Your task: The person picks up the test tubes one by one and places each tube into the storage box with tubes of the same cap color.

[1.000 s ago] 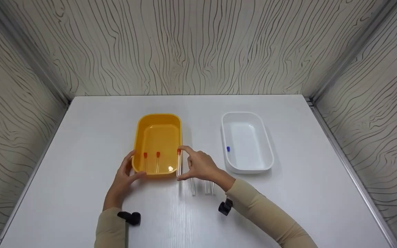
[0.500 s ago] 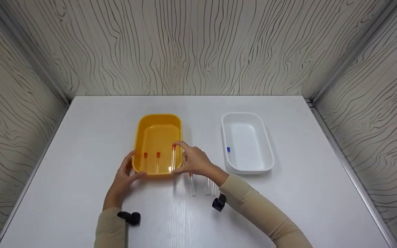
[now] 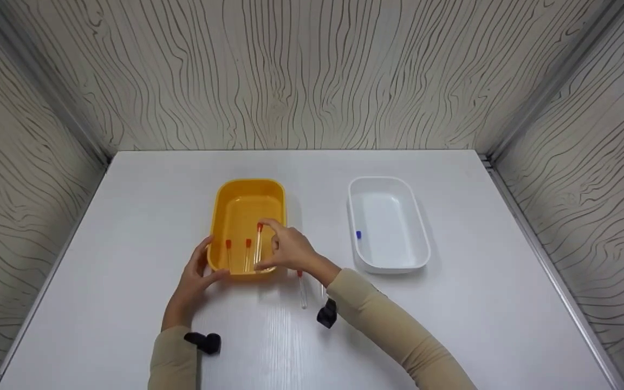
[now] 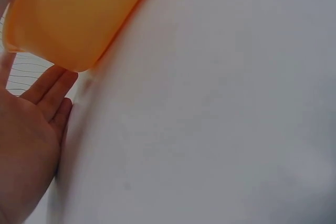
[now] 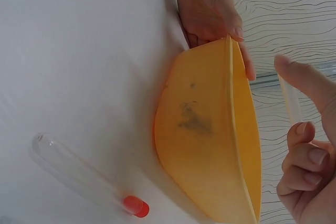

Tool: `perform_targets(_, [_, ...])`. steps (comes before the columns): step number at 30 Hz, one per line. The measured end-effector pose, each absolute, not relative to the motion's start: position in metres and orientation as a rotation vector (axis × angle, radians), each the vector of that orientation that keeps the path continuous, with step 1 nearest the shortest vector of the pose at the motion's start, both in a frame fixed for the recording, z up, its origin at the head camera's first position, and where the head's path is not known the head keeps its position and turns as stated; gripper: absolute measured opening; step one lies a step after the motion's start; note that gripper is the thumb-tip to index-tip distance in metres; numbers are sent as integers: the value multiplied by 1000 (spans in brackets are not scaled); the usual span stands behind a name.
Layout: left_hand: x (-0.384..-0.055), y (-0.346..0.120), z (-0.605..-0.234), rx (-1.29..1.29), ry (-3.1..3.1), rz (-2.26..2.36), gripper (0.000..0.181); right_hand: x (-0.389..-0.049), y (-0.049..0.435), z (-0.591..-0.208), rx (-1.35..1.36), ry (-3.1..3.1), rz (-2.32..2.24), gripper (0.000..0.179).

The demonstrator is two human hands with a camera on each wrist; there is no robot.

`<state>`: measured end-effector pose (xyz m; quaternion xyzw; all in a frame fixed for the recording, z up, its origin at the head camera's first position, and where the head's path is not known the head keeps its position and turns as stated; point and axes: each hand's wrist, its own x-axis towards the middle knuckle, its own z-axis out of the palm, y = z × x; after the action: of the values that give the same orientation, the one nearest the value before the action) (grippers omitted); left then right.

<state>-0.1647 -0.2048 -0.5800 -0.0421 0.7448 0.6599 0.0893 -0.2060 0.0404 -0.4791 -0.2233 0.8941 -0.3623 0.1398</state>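
In the head view my left hand [image 3: 193,281] holds the near left corner of a yellow tray [image 3: 249,201], thumb at the front rim and fingers along the side. Above the tray's near right part, my right hand [image 3: 293,249] pinches a red-capped test tube [image 3: 258,246] lengthwise, index finger at the cap and thumb at the other end. The right wrist view shows this tube [image 5: 290,98] raised beyond the tray's rim. Inside the tray lie two red-capped tubes, one at the left [image 3: 229,254] and one nearer the middle [image 3: 248,255].
Another red-capped tube [image 5: 84,171] lies on the white table [image 3: 268,346], in front of the yellow tray. Part of a further clear tube [image 3: 322,290] shows beside the right wrist. To the right stands a white tray [image 3: 393,268] with a blue cap [image 3: 359,234] visible at its left side.
My right hand has carried the pinched tube leftward and slightly away from me, from beside the yellow tray's right rim to over its inside. The left hand has stayed at the corner.
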Motion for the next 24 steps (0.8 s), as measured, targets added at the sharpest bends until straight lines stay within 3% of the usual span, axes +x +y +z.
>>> perform_targets(24, [-166, -206, -583, -136, 2239, 1899, 82, -213, 0, -505, -416, 2540, -1142, 92])
